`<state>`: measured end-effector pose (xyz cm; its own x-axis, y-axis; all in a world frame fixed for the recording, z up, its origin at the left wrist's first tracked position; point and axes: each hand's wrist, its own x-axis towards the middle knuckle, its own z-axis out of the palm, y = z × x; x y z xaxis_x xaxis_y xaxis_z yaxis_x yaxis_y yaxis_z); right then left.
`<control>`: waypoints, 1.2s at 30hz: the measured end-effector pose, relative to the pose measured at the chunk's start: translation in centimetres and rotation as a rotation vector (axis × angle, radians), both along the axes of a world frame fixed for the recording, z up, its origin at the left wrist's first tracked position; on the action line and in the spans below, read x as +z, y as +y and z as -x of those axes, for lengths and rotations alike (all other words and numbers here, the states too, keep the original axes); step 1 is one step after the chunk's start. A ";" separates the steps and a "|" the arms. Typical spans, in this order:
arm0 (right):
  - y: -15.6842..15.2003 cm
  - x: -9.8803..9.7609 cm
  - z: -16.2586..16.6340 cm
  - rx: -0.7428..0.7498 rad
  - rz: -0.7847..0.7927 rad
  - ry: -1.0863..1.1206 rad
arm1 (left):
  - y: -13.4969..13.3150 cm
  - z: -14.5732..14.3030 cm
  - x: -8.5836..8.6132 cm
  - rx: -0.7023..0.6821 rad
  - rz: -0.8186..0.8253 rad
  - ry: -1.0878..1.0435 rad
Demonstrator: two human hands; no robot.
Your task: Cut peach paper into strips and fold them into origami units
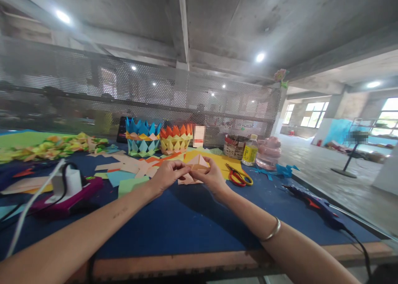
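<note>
Between my two hands is a peach-coloured piece of folded paper (199,161) with a pointed top, held above the table. My left hand (169,174) pinches its left edge between thumb and fingers. On the other side, my right hand (214,178) grips the right part, thumb in front and fingers behind. More peach paper (190,180) shows just below the hands. A yellow sheet (230,161) lies behind them, with red-and-yellow scissors (239,177) at its right side. Loose paper strips (132,163) in peach and orange are spread to the left.
Two folded-paper crowns, blue (143,139) and orange-yellow (176,139), stand at the back. A paper pile (62,147) and a purple power strip (66,197) are on the left. To the right are a yellow-labelled bottle (249,151), a pink jar (269,153) and a corded glue gun (317,205).
</note>
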<state>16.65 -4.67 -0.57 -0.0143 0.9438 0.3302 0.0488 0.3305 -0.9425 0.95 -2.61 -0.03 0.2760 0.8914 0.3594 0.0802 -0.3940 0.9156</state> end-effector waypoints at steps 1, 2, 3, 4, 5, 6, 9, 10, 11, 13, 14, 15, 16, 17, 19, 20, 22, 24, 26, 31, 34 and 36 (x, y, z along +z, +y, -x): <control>0.1 0.0 0.0 -0.007 -0.001 -0.012 | 0.0 0.0 0.0 -0.002 0.007 0.000; 0.2 -0.1 -0.1 -0.011 -0.001 -0.021 | 0.0 0.0 0.0 -0.008 0.018 -0.004; 0.3 -0.1 -0.1 -0.013 -0.001 -0.027 | 0.0 0.0 0.0 -0.013 0.031 -0.010; 0.3 -0.1 -0.1 -0.012 0.002 -0.030 | -0.1 -0.1 0.1 -0.018 0.048 -0.019; 0.4 0.0 -0.2 -0.005 0.008 -0.028 | -0.1 -0.1 0.1 -0.023 0.068 -0.031; 0.4 0.0 -0.2 0.006 0.015 -0.020 | -0.1 -0.1 0.1 -0.026 0.092 -0.046; 0.4 0.1 -0.2 0.040 0.033 0.018 | -0.1 -0.1 0.0 -0.033 0.153 -0.105; 0.4 0.1 -0.2 0.046 0.034 0.028 | -0.1 -0.1 0.0 -0.031 0.170 -0.125; 0.4 0.1 -0.2 0.044 0.034 0.028 | 0.0 -0.1 0.0 -0.026 0.186 -0.144; 0.4 0.1 -0.2 0.035 0.033 0.011 | 0.1 0.0 -0.1 -0.028 0.225 -0.181; 0.4 0.0 -0.3 0.035 0.034 0.000 | 0.2 0.0 -0.1 -0.035 0.250 -0.199; 0.4 0.0 -0.3 0.038 0.037 -0.009 | 0.2 0.1 0.0 -0.047 0.274 -0.217; 0.4 -0.1 -0.3 0.044 0.038 -0.016 | 0.3 0.2 0.0 -0.061 0.296 -0.235; 0.4 -0.1 -0.3 0.053 0.038 -0.020 | 0.3 0.2 0.1 -0.076 0.314 -0.249; 0.5 -0.3 -0.2 0.066 0.037 -0.030 | 0.3 0.4 0.2 -0.094 0.337 -0.262; 0.6 -0.3 -0.2 0.069 0.037 -0.036 | 0.3 0.4 0.3 -0.100 0.342 -0.260; 0.6 -0.3 -0.2 0.071 0.037 -0.052 | 0.4 0.6 0.3 -0.100 0.345 -0.240; 0.6 -0.3 -0.2 0.069 0.035 -0.065 | 0.4 0.6 0.3 -0.075 0.347 -0.212; 0.5 -0.2 -0.3 0.070 0.035 -0.073 | 0.5 0.6 0.2 -0.047 0.349 -0.193; 0.1 0.1 -0.1 0.045 0.033 -0.084 | 0.8 0.7 0.1 -0.010 0.334 -0.192; 0.0 0.1 0.0 0.046 0.028 -0.129 | 0.9 1.0 0.3 -0.010 0.314 -0.189; 0.1 0.1 0.0 0.019 0.016 -0.194 | 0.9 1.1 0.4 0.000 0.299 -0.190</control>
